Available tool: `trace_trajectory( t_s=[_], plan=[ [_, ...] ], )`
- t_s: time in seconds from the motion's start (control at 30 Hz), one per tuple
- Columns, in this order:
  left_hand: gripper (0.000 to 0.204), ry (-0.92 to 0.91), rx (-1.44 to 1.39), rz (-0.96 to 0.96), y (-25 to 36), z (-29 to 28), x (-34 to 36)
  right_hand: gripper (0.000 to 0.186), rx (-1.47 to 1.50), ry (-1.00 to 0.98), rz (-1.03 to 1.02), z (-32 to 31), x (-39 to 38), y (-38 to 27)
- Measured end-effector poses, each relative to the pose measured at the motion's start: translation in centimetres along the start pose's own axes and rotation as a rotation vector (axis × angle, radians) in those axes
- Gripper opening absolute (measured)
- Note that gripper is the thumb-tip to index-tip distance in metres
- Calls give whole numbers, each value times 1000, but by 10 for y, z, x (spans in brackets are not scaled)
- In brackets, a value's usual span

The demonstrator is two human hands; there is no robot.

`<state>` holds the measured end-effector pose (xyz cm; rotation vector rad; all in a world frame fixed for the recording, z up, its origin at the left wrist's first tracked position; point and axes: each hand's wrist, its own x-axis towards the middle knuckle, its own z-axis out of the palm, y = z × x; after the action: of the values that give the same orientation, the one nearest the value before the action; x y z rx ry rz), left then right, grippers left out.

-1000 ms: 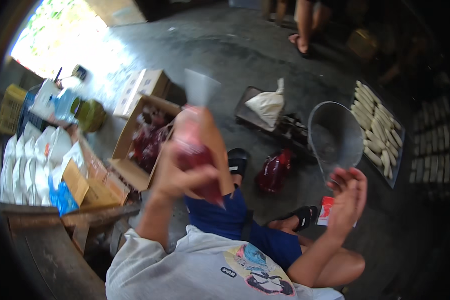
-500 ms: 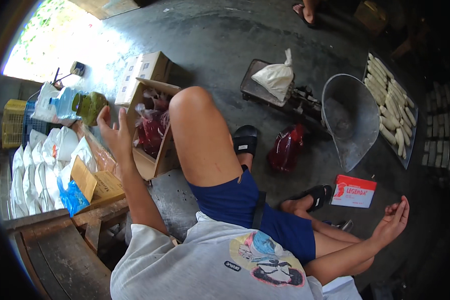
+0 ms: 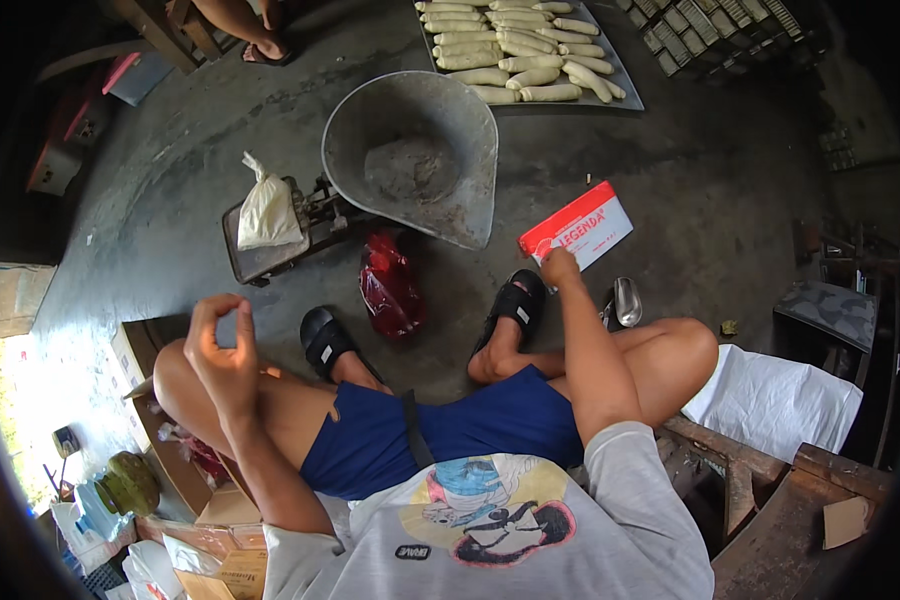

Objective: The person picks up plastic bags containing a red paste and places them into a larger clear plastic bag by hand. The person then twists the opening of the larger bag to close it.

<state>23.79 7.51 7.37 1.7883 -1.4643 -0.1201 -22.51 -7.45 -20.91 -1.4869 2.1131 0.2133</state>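
Observation:
My right hand (image 3: 560, 268) is at the near left corner of a red-and-white box (image 3: 590, 228) on the floor, its fingers curled against that corner; part of the grip is hidden. My left hand (image 3: 225, 350) is raised over my left thigh, thumb and fingers apart in a curve, with nothing between them. Ahead of my feet lies a dark red plastic bag (image 3: 390, 285). A tied, whitish bag (image 3: 267, 212) rests on the platform of a scale (image 3: 260, 262), and the scale's large grey metal pan (image 3: 470, 170) is to its right. A metal scoop (image 3: 626, 302) lies near my right knee.
A tray (image 3: 625, 95) of long, pale, dough-like rolls lies at the far side, with stacked metal racks (image 3: 720, 35) beyond its right. Cartons (image 3: 185, 470) and a green jar (image 3: 130, 483) are at lower left. A white sack (image 3: 775, 400) is at right. Another person's foot (image 3: 265, 50) shows far left.
My view has swung to the right. My right hand has come from an empty, raised position to the box. My left hand has drawn away from near the green jar.

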Motion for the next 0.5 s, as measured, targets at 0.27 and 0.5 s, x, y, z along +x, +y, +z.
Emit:
trace_trajectory(
  t_s=[0.27, 0.5],
  plan=[
    [9, -140, 58, -142, -8, 3, -10, 27, 27, 293, -40, 44, -30, -7],
    [10, -146, 30, -153, -13, 12, -5, 25, -144, 464, -112, 54, -21, 9]
  ],
)
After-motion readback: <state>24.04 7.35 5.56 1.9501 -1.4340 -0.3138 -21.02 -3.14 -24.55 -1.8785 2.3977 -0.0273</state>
